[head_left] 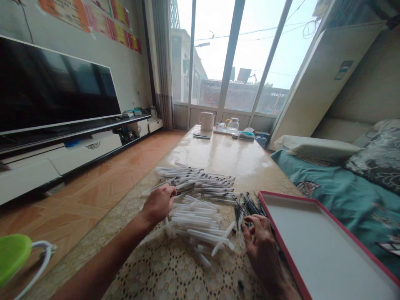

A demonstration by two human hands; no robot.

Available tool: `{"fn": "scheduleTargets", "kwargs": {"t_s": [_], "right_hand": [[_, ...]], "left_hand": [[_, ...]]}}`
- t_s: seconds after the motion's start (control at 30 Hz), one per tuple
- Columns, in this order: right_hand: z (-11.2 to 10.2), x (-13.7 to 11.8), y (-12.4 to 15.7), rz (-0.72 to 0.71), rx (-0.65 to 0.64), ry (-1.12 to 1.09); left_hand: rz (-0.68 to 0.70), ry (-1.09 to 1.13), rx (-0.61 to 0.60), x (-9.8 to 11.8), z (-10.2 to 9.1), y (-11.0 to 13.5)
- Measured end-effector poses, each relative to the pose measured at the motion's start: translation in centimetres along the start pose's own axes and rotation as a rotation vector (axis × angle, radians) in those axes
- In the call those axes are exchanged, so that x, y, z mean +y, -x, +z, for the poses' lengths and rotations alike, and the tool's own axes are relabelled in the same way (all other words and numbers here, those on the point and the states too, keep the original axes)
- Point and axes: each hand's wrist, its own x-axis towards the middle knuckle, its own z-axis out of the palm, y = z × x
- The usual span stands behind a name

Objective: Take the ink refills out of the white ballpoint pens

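My left hand (160,203) is at the left edge of a pile of assembled white pens (200,181) with dark tips. Its fingers are closed together; what they pinch, if anything, is hidden. Just to its right lies a heap of clear, frosted pen barrels (196,221), several crossing one another at the near end. My right hand (261,241) is beside a bunch of thin black pen refills (248,206). Its fingers are bent, with thumb and forefinger a little apart, and I see nothing held between them.
A shallow red-rimmed box lid (337,246) lies at the right, close to my right hand. The long table (218,156) carries a beige jug (206,121), a glass pot (233,125) and a tissue pack (247,133) at its far end. A green stool (14,254) stands left.
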Motion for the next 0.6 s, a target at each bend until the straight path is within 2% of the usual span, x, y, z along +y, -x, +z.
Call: {"fn": "scheduleTargets", "kwargs": {"t_s": [0.13, 0.33, 0.47, 0.6], "right_hand": [[0.0, -0.1, 0.0, 0.020, -0.015, -0.009], [-0.3, -0.4, 0.0, 0.023, -0.026, -0.018], [-0.4, -0.5, 0.0, 0.028, -0.033, -0.022], [-0.4, -0.6, -0.1, 0.027, -0.034, -0.028]], "left_hand": [[-0.042, -0.051, -0.029, -0.4, 1.4, -1.6], [-0.043, -0.108, -0.077, 0.4, 2.5, -2.5], [-0.042, -0.120, -0.078, 0.7, 1.8, -2.4], [-0.061, -0.100, -0.034, 0.4, -0.4, -1.3]]}}
